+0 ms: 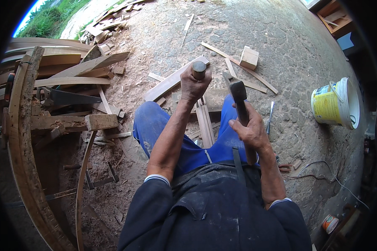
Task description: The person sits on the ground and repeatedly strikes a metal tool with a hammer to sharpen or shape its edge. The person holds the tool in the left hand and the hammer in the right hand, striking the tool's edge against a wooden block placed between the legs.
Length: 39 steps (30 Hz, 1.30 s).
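Observation:
My left hand [194, 85] is closed around the round wooden handle of a chisel [199, 69], held upright over a narrow wooden strip [204, 119] that lies between my blue-trousered knees. My right hand [250, 129] grips the wooden handle of a hammer [238, 93], whose dark metal head is raised just right of the chisel top. The chisel's blade is hidden behind my left hand.
A curved wooden frame [23, 138] with planks and a saw [67, 98] stands at the left. A white and yellow bucket [337, 102] sits at the right, a wood block [249, 57] ahead. Offcuts, thin slats and sawdust cover the ground.

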{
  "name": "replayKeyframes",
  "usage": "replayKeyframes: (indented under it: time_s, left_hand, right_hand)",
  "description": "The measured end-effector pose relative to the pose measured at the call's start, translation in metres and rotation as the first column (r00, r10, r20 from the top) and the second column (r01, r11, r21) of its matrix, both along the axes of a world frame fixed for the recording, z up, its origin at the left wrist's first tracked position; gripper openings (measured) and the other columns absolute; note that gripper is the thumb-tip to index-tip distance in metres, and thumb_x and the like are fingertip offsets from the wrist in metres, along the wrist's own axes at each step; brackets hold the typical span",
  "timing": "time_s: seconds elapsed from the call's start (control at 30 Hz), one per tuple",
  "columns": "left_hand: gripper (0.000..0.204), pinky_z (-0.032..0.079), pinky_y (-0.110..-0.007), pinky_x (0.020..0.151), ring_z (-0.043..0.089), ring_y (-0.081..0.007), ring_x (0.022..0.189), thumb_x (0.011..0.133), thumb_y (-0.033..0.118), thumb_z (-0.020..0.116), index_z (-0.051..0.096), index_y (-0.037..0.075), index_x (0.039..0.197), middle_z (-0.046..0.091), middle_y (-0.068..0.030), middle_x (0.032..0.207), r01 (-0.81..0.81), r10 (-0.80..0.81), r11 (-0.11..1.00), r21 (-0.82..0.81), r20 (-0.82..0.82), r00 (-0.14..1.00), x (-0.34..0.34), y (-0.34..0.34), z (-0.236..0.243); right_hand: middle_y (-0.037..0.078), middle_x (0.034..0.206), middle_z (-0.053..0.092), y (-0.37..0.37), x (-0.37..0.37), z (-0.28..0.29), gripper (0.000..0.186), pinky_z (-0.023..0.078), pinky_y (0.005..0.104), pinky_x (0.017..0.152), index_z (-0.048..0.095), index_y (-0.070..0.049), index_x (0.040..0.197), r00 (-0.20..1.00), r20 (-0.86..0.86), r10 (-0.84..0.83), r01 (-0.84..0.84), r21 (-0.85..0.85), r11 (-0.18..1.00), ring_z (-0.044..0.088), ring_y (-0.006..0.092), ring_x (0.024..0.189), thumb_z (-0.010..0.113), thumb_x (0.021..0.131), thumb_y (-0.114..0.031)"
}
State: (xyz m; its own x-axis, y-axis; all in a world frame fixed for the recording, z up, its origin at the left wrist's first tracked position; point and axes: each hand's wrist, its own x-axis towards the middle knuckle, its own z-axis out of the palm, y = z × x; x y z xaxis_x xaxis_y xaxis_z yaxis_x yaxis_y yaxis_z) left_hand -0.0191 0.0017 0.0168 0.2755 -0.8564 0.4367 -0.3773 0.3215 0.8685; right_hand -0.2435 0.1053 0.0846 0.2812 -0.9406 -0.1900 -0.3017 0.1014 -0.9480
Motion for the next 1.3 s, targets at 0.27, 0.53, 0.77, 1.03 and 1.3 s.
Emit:
replayKeyframes:
  time_s: [0.27, 0.53, 0.77, 1.03, 1.3]
  left_hand:
    - [0.017, 0.056, -0.039, 0.069, 0.071, -0.0277, 0.071, 0.075, 0.011, 0.072, 0.065, 0.003, 0.089, 0.068, -0.0154, 0.077, 0.077, -0.080, 0.997, 0.026, 0.148, 0.986, 0.008, 0.000, -0.014]
    - [0.019, 0.056, -0.040, 0.068, 0.070, -0.0326, 0.073, 0.074, 0.009, 0.072, 0.068, 0.004, 0.091, 0.069, -0.0144, 0.080, 0.157, -0.150, 0.988, -0.012, 0.223, 0.963, 0.007, 0.005, -0.026]
    - [0.028, 0.058, -0.034, 0.078, 0.072, -0.0171, 0.091, 0.080, 0.015, 0.083, 0.072, 0.006, 0.105, 0.076, -0.0064, 0.098, 0.091, -0.064, 0.992, -0.082, 0.284, 0.957, 0.016, 0.015, -0.036]
    - [0.027, 0.055, -0.042, 0.078, 0.071, -0.0271, 0.092, 0.085, 0.025, 0.079, 0.071, 0.008, 0.104, 0.072, -0.0081, 0.099, 0.028, -0.059, 0.991, 0.129, 0.243, 0.968, 0.015, 0.046, -0.036]
    - [0.010, 0.052, -0.035, 0.065, 0.064, -0.0164, 0.069, 0.081, 0.006, 0.076, 0.069, 0.005, 0.087, 0.066, -0.0037, 0.074, 0.116, -0.118, 0.993, 0.032, 0.104, 0.988, 0.019, 0.036, -0.032]
  right_hand:
    - [0.016, 0.093, 0.069, -0.017, 0.008, 0.039, 0.051, 0.054, 0.0386, 0.082, 0.055, -0.003, 0.134, 0.982, -0.161, 0.097, -0.122, -0.151, 0.981, 0.068, 0.0222, 0.085, 0.072, 0.088, -0.015]
    - [0.022, 0.086, 0.071, -0.048, 0.032, 0.087, 0.039, 0.058, 0.0453, 0.070, 0.052, -0.002, 0.124, 0.924, -0.373, 0.089, -0.293, -0.535, 0.792, 0.075, 0.0372, 0.082, 0.067, 0.089, -0.011]
    - [0.023, 0.088, 0.069, -0.061, 0.042, 0.075, 0.029, 0.059, 0.0490, 0.067, 0.049, -0.004, 0.117, 0.724, -0.681, 0.106, -0.541, -0.466, 0.700, 0.073, 0.0404, 0.081, 0.061, 0.091, -0.007]
    - [0.021, 0.088, 0.068, -0.056, 0.056, 0.072, 0.047, 0.058, 0.0501, 0.068, 0.046, -0.004, 0.127, 0.530, -0.814, 0.237, -0.654, -0.214, 0.725, 0.072, 0.0408, 0.082, 0.067, 0.084, -0.006]
    - [0.020, 0.082, 0.070, -0.055, 0.042, 0.070, 0.025, 0.060, 0.0456, 0.059, 0.049, -0.003, 0.112, 0.913, -0.407, 0.036, -0.368, -0.780, 0.507, 0.074, 0.0383, 0.076, 0.062, 0.092, -0.009]
